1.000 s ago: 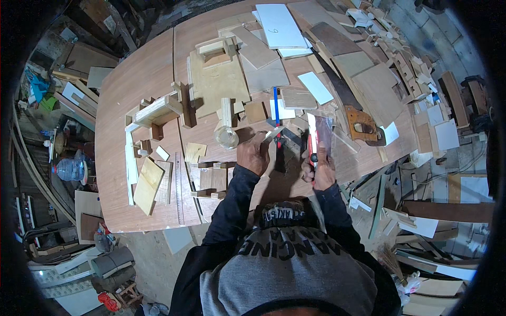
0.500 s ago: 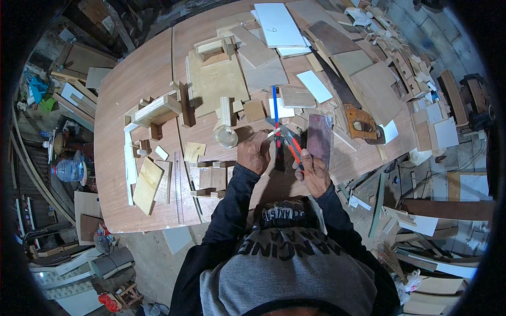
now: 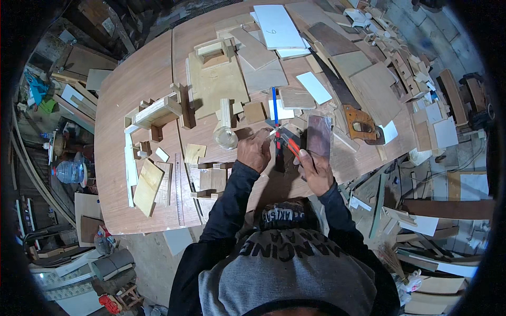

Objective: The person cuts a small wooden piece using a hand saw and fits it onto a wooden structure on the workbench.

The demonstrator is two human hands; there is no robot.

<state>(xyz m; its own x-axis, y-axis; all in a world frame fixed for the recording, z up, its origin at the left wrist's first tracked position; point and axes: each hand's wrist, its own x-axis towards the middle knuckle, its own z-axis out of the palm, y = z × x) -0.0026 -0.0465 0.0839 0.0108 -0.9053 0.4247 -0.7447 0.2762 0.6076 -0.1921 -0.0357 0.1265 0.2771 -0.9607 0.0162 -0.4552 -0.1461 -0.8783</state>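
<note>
My left hand (image 3: pixel 255 151) is closed, its fingertips pinching a small pale sliver (image 3: pixel 273 131), apparently wood. My right hand (image 3: pixel 314 171) is wrapped round a red-and-dark-handled tool (image 3: pixel 291 143) whose front end reaches toward the sliver. The tool's exact kind is hard to make out. Just beyond my fingers a blue bar with red and black fittings, which looks like a bar clamp (image 3: pixel 275 105), points away from me on the table. A dark brown, shiny block (image 3: pixel 319 136) lies right of the tool, partly behind my right hand.
On the wooden table (image 3: pixel 121 105) a handsaw (image 3: pixel 362 125) lies to the right. A round clear container (image 3: pixel 226 138) stands left of my left hand. Small wooden assemblies (image 3: pixel 158 113) and a steel ruler (image 3: pixel 179 195) lie further left. White boards (image 3: pixel 279 29) and offcuts cover the far side.
My right hand has shifted slightly right and nearer to me, turning the tool, whose front end shows less across the clamp. My left hand has barely moved.
</note>
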